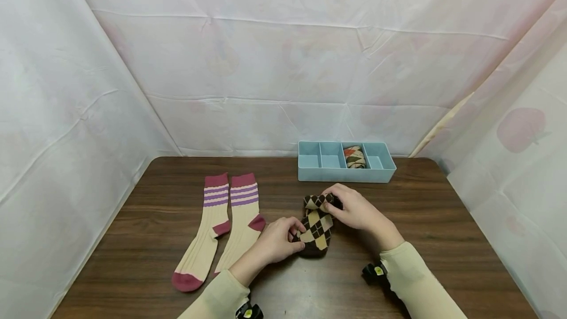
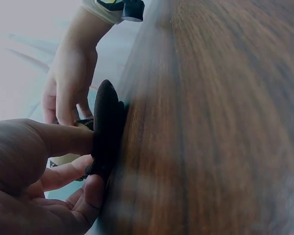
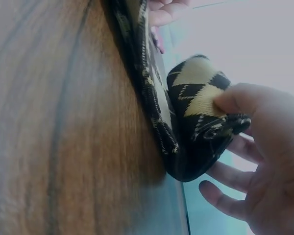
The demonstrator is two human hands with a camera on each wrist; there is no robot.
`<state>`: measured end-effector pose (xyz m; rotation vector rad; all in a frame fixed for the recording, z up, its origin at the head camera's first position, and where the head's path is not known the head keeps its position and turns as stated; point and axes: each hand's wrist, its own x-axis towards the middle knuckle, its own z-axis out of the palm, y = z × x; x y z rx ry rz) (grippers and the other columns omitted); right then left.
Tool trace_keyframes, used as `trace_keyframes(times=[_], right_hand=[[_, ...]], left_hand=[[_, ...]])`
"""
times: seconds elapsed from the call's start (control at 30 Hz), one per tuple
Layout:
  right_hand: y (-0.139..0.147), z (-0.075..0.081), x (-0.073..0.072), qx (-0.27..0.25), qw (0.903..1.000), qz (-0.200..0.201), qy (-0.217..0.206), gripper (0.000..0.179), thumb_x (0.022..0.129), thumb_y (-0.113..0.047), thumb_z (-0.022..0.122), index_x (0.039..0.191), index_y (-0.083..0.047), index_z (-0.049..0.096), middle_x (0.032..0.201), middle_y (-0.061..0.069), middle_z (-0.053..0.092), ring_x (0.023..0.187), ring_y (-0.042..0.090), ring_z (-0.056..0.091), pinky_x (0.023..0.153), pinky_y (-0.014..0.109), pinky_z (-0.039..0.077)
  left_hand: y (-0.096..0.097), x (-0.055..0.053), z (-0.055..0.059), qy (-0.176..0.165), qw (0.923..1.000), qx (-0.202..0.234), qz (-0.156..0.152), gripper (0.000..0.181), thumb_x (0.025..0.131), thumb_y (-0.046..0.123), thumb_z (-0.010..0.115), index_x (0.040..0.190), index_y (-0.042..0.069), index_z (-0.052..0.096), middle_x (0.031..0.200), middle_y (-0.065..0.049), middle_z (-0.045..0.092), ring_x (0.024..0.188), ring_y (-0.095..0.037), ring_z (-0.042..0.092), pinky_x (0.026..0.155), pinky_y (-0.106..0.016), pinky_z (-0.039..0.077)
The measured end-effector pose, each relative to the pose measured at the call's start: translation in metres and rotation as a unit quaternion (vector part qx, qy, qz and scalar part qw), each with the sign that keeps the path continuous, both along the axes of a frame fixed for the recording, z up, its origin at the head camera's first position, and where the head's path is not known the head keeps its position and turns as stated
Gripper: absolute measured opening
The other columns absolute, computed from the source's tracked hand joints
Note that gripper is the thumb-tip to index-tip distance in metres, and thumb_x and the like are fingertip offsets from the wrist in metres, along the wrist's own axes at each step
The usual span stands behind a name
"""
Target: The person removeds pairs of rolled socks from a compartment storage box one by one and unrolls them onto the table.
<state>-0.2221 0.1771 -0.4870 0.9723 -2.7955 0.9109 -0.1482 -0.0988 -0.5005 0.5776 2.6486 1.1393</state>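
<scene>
Right of two striped socks (image 1: 239,233) and nearer than the blue tray (image 1: 345,175), the argyle sock bundle (image 1: 317,230) lies on the desk (image 1: 141,225), left hand (image 1: 277,240) pinching its left edge, right hand (image 1: 353,207) gripping its rolled far end.

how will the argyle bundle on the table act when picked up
The argyle bundle is probably floppy: its knit cloth bends over on itself. It may unroll if the right hand lets go, since just one end is rolled. It's likely light, being thin fabric.
</scene>
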Motion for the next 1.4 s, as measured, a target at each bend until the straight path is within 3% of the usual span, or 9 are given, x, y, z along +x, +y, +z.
trace_keyframes(times=[0.23,0.37,0.5,0.63,0.73,0.97,1.23,1.4], right_hand=[[0.002,-0.004,-0.005,-0.027,0.9988,-0.039,-0.008,0.026,0.109,-0.013,0.068,0.134,-0.007,0.064,0.125,0.009,0.071,0.111,0.029,0.068,0.095,0.054,0.056],[0.003,-0.010,-0.007,-0.036,0.9981,-0.050,-0.003,0.027,0.107,-0.010,0.071,0.131,-0.010,0.062,0.123,0.011,0.063,0.109,0.029,0.063,0.094,0.053,0.055],[0.005,-0.015,-0.009,-0.040,0.9975,-0.039,0.043,0.021,0.103,-0.005,0.076,0.121,-0.011,0.069,0.125,0.015,0.059,0.116,0.033,0.061,0.099,0.056,0.052],[0.007,-0.016,-0.011,-0.026,0.9971,-0.003,0.071,0.015,0.102,-0.002,0.074,0.112,-0.013,0.078,0.124,0.010,0.067,0.117,0.032,0.062,0.102,0.057,0.048],[0.010,-0.015,-0.012,-0.011,0.9985,0.014,0.052,0.017,0.105,-0.004,0.071,0.113,-0.015,0.081,0.123,0.005,0.071,0.118,0.030,0.064,0.104,0.057,0.048],[0.015,-0.007,-0.010,0.001,0.9991,0.031,-0.029,0.022,0.106,-0.011,0.072,0.126,-0.016,0.081,0.135,0.010,0.068,0.127,0.033,0.063,0.107,0.058,0.050],[0.019,-0.006,-0.012,0.019,0.9979,0.045,-0.043,0.037,0.096,-0.011,0.084,0.132,-0.017,0.078,0.143,0.012,0.063,0.132,0.034,0.061,0.109,0.059,0.049],[0.021,-0.006,-0.011,0.020,0.9976,0.046,-0.047,0.040,0.095,-0.011,0.086,0.133,-0.017,0.078,0.144,0.011,0.063,0.133,0.034,0.060,0.110,0.059,0.049]], left_hand=[[0.002,0.001,0.006,-0.028,0.9990,-0.007,-0.034,0.023,0.091,0.015,0.089,0.109,0.017,0.075,0.091,0.005,0.060,0.078,-0.008,0.055,0.074,-0.028,0.048],[0.002,0.002,0.007,-0.036,0.9985,-0.010,-0.039,0.022,0.092,0.016,0.088,0.108,0.018,0.074,0.090,0.005,0.059,0.077,-0.007,0.054,0.073,-0.028,0.047],[0.002,0.003,0.007,-0.039,0.9985,-0.010,-0.039,0.022,0.092,0.016,0.088,0.108,0.019,0.074,0.090,0.004,0.059,0.077,-0.007,0.053,0.073,-0.028,0.047],[0.003,0.003,0.007,-0.040,0.9984,-0.011,-0.038,0.022,0.091,0.015,0.089,0.107,0.018,0.074,0.091,0.004,0.059,0.078,-0.008,0.054,0.074,-0.028,0.047],[0.003,0.003,0.007,-0.043,0.9983,-0.012,-0.038,0.022,0.091,0.015,0.089,0.107,0.019,0.074,0.091,0.004,0.060,0.080,-0.009,0.055,0.074,-0.028,0.047],[0.001,0.003,0.006,-0.046,0.9981,-0.010,-0.040,0.023,0.091,0.016,0.089,0.107,0.019,0.074,0.092,0.004,0.059,0.079,-0.008,0.054,0.074,-0.029,0.047],[0.001,0.003,0.009,-0.034,0.9989,-0.010,-0.030,0.026,0.088,0.012,0.091,0.106,0.017,0.073,0.092,0.006,0.061,0.082,-0.008,0.057,0.077,-0.029,0.050],[0.003,0.004,0.009,-0.031,0.9991,-0.011,-0.026,0.028,0.087,0.010,0.092,0.105,0.017,0.072,0.093,0.007,0.061,0.083,-0.009,0.059,0.077,-0.028,0.051]])
